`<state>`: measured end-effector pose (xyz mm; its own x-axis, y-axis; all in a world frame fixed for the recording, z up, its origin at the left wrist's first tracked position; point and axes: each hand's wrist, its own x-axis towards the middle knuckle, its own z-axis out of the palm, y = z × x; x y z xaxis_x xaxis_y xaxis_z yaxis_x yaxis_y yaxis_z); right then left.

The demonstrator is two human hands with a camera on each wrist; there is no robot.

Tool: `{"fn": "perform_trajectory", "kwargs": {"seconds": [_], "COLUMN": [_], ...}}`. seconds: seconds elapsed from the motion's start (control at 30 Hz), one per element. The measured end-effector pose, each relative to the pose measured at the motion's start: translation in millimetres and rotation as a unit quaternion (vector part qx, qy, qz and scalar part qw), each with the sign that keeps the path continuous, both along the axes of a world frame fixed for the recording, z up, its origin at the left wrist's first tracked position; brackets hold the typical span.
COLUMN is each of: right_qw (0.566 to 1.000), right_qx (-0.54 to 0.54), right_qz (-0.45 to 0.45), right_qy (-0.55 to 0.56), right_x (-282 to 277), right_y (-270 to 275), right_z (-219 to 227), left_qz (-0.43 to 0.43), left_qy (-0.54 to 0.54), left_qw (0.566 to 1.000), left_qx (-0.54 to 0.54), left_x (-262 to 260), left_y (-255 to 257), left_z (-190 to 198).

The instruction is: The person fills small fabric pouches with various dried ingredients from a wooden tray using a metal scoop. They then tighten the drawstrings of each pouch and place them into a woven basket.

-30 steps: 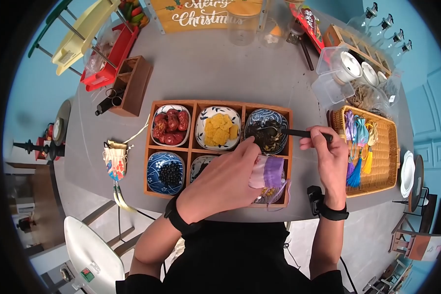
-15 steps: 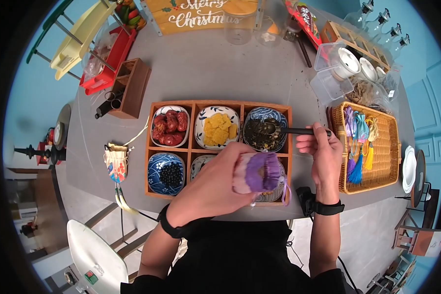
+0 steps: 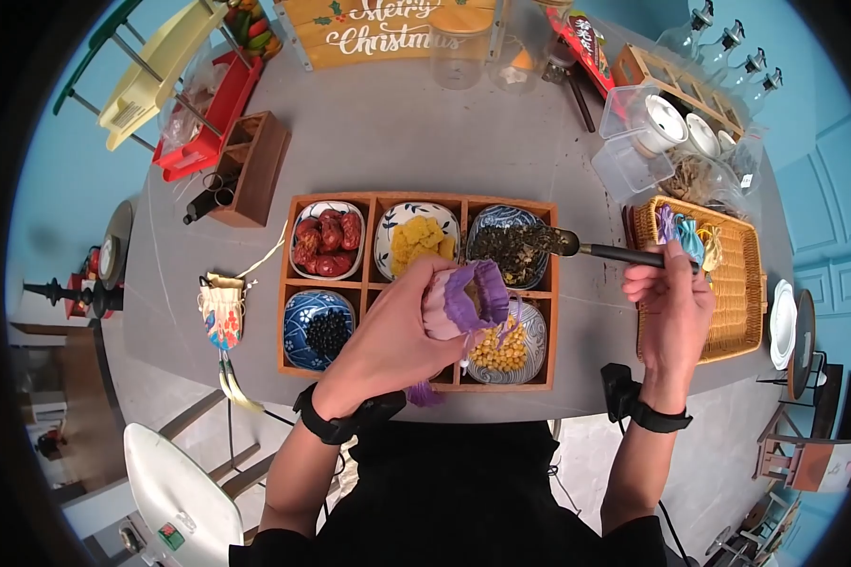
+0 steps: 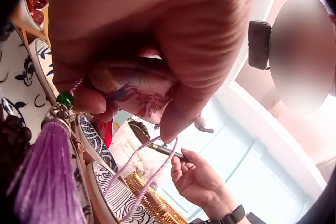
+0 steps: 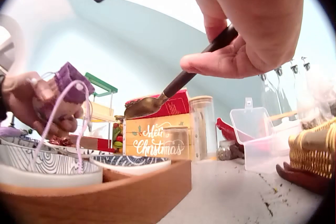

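My left hand (image 3: 378,331) grips a pink and purple drawstring pouch (image 3: 452,304) above the front of a divided wooden box (image 3: 371,283). The pouch's gathered mouth gapes upward, and a purple tassel (image 4: 47,166) with a green bead hangs below. In my right hand (image 3: 673,307) is the black handle of a metal spoon (image 3: 622,253). The spoon's bowl carries dark bits, over the right edge of a blue patterned bowl (image 3: 487,217) of dark dried leaves (image 3: 512,253). Yellow kernels (image 3: 497,353) lie in the bowl in front of it.
Other compartments hold red dates (image 3: 329,244), yellow chunks (image 3: 416,238) and black beans (image 3: 328,333). A wicker basket (image 3: 752,302) with tassels stands at the right, near clear plastic boxes (image 3: 624,170). Left of the box lie a cream pouch (image 3: 223,312) and a wooden caddy (image 3: 255,180).
The spoon has come up out of the dried leaves and moved right with my right hand. My left hand has shifted slightly left, turning the pouch's mouth upward and uncovering the yellow kernels.
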<state>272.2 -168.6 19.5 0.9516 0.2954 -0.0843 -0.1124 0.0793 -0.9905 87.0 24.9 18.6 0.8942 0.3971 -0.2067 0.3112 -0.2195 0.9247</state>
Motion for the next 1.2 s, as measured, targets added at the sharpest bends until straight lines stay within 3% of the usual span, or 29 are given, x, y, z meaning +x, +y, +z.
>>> {"fn": "perform_trajectory", "kwargs": {"seconds": [0.13, 0.27, 0.37, 0.4, 0.47, 0.6, 0.73, 0.83, 0.9, 1.0, 1.1, 1.2], "right_qw": [0.999, 0.994, 0.974, 0.955, 0.922, 0.930, 0.962, 0.975, 0.959, 0.945, 0.924, 0.944], "right_qx": [0.002, -0.005, -0.061, -0.092, -0.058, -0.024, 0.021, -0.050, -0.135, -0.147, -0.198, -0.154], "right_qz": [0.013, 0.085, 0.193, 0.232, 0.283, 0.252, 0.151, 0.131, 0.195, 0.265, 0.281, 0.236], "right_qy": [-0.042, -0.064, -0.101, -0.158, -0.257, -0.267, -0.226, -0.175, -0.157, -0.125, -0.166, -0.173], "right_x": [-11.9, -28.5, -45.8, -48.7, -45.0, -36.6, -22.6, -14.6, -10.4, -11.0, -7.6, -10.0], "right_y": [-7.7, -7.0, 2.6, 3.0, 1.3, -13.5, -21.1, -12.8, -5.9, 2.4, 13.4, 9.6], "right_z": [24.1, 37.9, 46.5, 51.3, 50.8, 49.2, 40.5, 37.3, 24.9, 12.4, 7.4, 8.1], "left_qz": [0.013, -0.013, -0.027, -0.028, -0.025, -0.025, -0.017, -0.050, -0.054, -0.044, -0.057, -0.075], "left_qy": [0.006, -0.007, -0.006, 0.009, 0.007, 0.006, 0.003, -0.041, 0.001, 0.001, 0.035, 0.055], "left_qw": [1.000, 1.000, 0.999, 0.999, 0.999, 0.999, 0.999, 0.998, 0.998, 0.997, 0.996, 0.995], "left_qx": [-0.019, -0.019, -0.037, -0.046, -0.047, -0.031, -0.045, 0.019, -0.022, -0.068, -0.055, -0.027], "left_x": [5.6, 11.1, 11.2, 10.4, 6.1, -0.9, -8.8, -14.7, -14.5, -15.2, -12.6, -12.5], "left_y": [-0.6, -1.4, -4.9, -4.9, -4.2, -0.3, 2.7, 2.4, 0.8, 1.2, 2.6, 4.2], "left_z": [-2.9, -6.9, -2.4, -0.1, -2.8, -6.6, -17.1, -19.1, -5.7, -6.1, -5.9, -5.6]}}
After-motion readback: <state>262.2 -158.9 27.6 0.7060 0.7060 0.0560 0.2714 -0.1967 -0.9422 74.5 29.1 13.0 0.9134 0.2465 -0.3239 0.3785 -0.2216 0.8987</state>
